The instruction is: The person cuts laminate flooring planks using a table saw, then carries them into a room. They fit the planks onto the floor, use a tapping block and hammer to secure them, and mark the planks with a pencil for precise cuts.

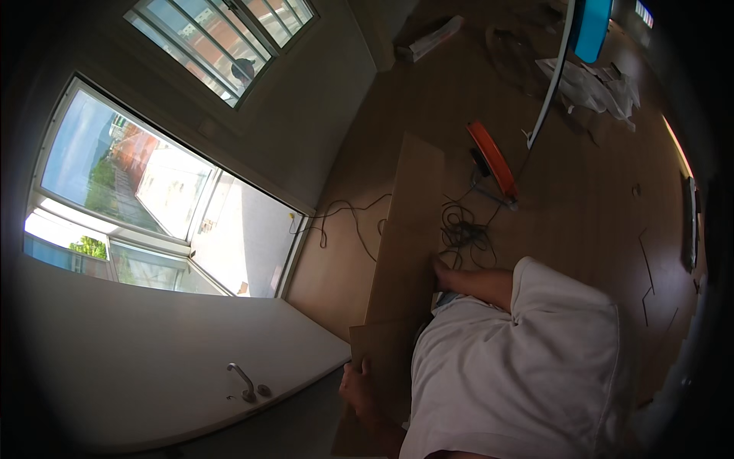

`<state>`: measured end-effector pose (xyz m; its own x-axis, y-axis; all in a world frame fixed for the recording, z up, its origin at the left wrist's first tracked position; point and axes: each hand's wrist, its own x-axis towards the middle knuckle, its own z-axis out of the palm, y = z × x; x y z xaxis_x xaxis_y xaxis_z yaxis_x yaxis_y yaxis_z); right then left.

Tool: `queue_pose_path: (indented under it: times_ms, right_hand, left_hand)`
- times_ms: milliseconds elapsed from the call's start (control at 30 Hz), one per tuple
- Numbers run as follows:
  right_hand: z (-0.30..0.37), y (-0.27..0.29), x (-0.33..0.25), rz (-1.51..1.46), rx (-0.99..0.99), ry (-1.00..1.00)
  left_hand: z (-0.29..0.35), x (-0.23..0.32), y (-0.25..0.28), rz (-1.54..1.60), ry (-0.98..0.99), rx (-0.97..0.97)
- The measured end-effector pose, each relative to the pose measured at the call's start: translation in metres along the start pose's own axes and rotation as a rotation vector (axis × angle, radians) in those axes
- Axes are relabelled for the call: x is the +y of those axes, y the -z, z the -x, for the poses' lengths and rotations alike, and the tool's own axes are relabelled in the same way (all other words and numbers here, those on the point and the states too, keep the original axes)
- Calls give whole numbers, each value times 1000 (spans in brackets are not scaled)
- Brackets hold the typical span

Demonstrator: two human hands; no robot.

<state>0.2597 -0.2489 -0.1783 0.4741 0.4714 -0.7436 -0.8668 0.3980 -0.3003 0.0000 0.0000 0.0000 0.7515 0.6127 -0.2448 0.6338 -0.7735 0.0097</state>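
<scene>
A long, flat brown cardboard piece (405, 222) stretches from beside my body out across the floor, with a step or fold across its near part. My left hand (356, 385) is closed on the left edge of this near part, its fingertips lying over the surface. My right hand (442, 275) is against the right edge of the cardboard, farther along. Its fingers are small and in shadow, so their grip does not show. My white sleeve and shirt hide part of the near right side.
Black cable (465, 228) lies coiled right of the cardboard, and a thin cord (325, 223) runs to its left. Beyond are an orange curved object (492, 159), a blue one (592, 30) and crumpled plastic (604, 92). A white door (153, 344) with a handle (243, 382) stands left.
</scene>
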Motion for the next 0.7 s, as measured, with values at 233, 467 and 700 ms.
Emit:
queue_pose_path:
  times_ms: [233, 467, 700]
  right_hand:
    - [1, -5, 0, -7, 44, 4]
    - [-1, 3, 1, 1, 61, 34]
    - [4, 1, 1, 47, 73, 21]
  left_hand:
    - [-4, -2, -1, 0, -7, 15]
    - [-5, 2, -1, 47, -30, 38]
    - [-4, -1, -3, 55, -33, 34]
